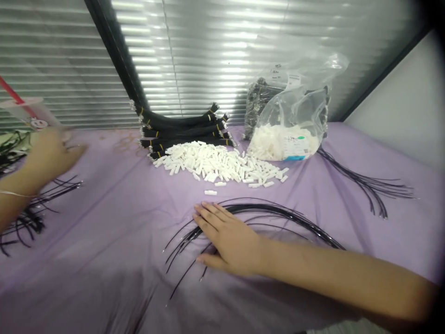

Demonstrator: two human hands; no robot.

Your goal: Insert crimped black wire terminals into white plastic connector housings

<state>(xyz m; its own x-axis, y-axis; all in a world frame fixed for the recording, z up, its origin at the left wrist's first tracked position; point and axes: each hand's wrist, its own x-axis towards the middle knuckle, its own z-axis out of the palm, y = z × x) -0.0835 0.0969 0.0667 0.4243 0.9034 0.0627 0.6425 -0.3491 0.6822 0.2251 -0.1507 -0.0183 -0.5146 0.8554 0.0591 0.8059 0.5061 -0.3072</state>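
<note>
My right hand lies flat on a bundle of thin black wires, its fingers stretched out and the thumb apart. The wires curve away to the right behind my forearm, and their loose ends fan out to the left of the fingers. At the left edge, my left hand is raised beside a pale cup with a red straw. Motion smears its fingers, so I cannot tell whether they touch the cup. Below that hand, more black wires lie in a loose heap.
A pile of small white connector housings spreads across the purple cloth. Behind it lie tied black cable bundles. A clear bag of white pieces stands at the back, beside another wrapped bag. Loose wires lie at right.
</note>
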